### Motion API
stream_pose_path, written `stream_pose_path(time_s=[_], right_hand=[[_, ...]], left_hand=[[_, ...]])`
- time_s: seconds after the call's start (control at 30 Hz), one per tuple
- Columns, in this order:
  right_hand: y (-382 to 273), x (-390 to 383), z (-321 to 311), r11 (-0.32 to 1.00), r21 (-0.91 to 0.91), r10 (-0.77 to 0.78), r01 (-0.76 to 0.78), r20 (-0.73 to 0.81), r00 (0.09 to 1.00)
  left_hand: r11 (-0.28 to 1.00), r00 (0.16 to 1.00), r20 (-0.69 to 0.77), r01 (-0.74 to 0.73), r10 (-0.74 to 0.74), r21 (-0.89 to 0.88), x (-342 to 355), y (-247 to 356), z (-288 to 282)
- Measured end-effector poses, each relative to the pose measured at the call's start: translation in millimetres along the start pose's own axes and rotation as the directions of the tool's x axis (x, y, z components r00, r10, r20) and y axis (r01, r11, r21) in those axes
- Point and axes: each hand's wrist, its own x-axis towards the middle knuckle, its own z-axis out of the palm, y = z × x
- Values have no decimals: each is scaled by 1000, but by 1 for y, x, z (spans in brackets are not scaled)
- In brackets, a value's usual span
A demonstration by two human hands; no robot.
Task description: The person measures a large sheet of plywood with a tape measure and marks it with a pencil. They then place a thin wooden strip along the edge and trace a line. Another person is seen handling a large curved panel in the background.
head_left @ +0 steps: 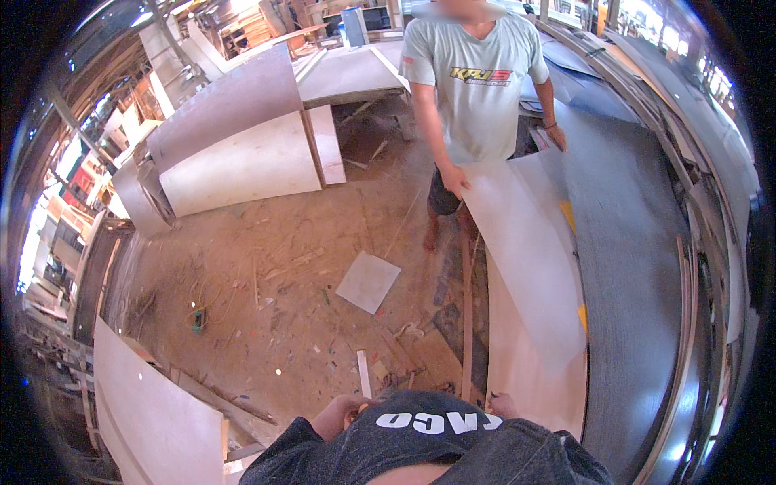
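Sheet (525, 250), pale, broad and thin, slopes down over the wooden panel (533, 388) to my right, its far end up in the co-worker's right hand (454, 179) and its near end a blur towards me. The co-worker's left hand (556, 139) is out by the dark panel (626, 275), which lies alongside on my right.

From the way it bows, I'd judge the sheet light for its breadth and springy rather than stiff, likely to whip or fold if only one corner is carried. Its face looks smooth, so I'd expect it to slide easily under flat fingers; its corners and thin edges are probably what would chip or crack first. I'd take it by both long edges near my end, palms underneath, thumbs resting on top, spread wide so the bend stays gentle.

As for my own grip, my right hand (501, 405) is low by the left edge of the wooden panel, and my left hand (343, 412) is beside my shirt front (428, 453), near a narrow pale strip (364, 374). My fingers are too hidden there to tell whether either hand has hold of anything.
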Motion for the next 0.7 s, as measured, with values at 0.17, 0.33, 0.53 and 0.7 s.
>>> stream_pose_path(time_s=[0.17,0.33,0.53,0.7], right_hand=[[31,28,17,959,243,137,-142,41,990],[44,-8,38,984,106,173,-144,-357,918],[-1,-146,48,741,566,627,-361,-390,675],[55,-214,190,535,803,832,-263,-445,332]], left_hand=[[986,999,18,33,-37,164,39,0,-17],[862,995,65,37,-81,505,136,8,-40],[578,989,35,57,-147,814,212,40,-78],[361,977,110,-37,-185,932,251,72,-72]])
